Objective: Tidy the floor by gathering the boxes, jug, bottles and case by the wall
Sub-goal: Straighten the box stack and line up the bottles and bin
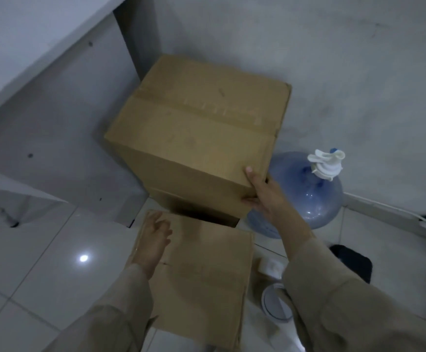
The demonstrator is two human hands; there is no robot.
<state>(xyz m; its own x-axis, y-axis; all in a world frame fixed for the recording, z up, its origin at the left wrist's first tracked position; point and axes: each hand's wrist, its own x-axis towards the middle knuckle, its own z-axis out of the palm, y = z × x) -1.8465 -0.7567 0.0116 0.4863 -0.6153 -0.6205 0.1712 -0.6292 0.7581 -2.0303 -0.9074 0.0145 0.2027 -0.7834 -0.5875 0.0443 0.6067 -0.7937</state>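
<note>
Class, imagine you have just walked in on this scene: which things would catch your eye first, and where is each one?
First, the big cardboard box stacked on another by the wall in the middle, with the right hand gripping its near right corner. Next, the blue water jug with a white cap on the floor just to its right. Then the lower cardboard box in the foreground, the open left hand over its left edge.

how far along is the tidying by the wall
Done, it seems: the water jug stands by the wall, and a lower box sits there too. In hand: the right hand grips a corner of the big box stacked on it; the left hand hovers open. Left: the flat box and small white items on the floor. No bottles or case clearly visible.
</note>
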